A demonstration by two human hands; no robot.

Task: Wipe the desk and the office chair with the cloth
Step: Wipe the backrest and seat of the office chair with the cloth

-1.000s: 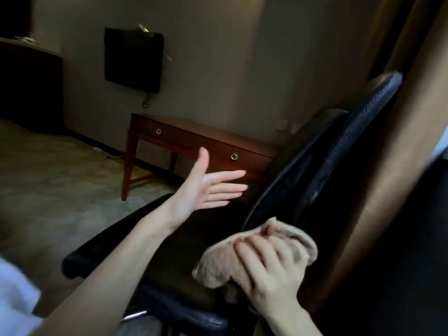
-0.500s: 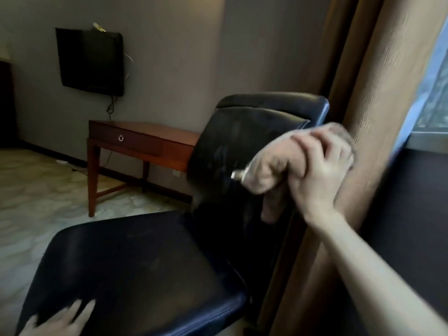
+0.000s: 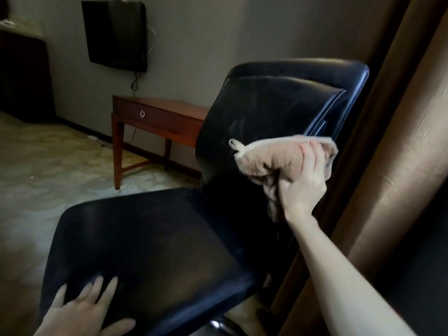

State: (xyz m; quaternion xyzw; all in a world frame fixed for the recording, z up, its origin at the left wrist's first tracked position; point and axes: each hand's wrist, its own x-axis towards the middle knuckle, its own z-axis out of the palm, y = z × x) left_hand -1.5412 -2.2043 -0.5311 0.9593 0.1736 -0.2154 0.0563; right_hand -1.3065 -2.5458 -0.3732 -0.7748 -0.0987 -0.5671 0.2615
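A black leather office chair [image 3: 155,241] fills the middle of the view, its backrest upright at the right. My right hand [image 3: 305,183] grips a bunched beige cloth [image 3: 269,161] and presses it against the right side of the backrest, about halfway up. My left hand [image 3: 84,311] lies flat with straight fingers on the front left corner of the seat. A brown wooden desk [image 3: 157,112] with one drawer stands against the far wall behind the chair.
A brown curtain [image 3: 400,141] hangs right beside the chair's backrest. A dark television [image 3: 116,35] is mounted on the wall above the desk, with a cable hanging below. Pale patterned carpet [image 3: 43,166] spreads to the left. A dark cabinet [image 3: 21,76] stands far left.
My right hand has carried the cloth from low on the chair up the backrest, then slightly down. My left hand has dropped from mid-air onto the seat's front corner.
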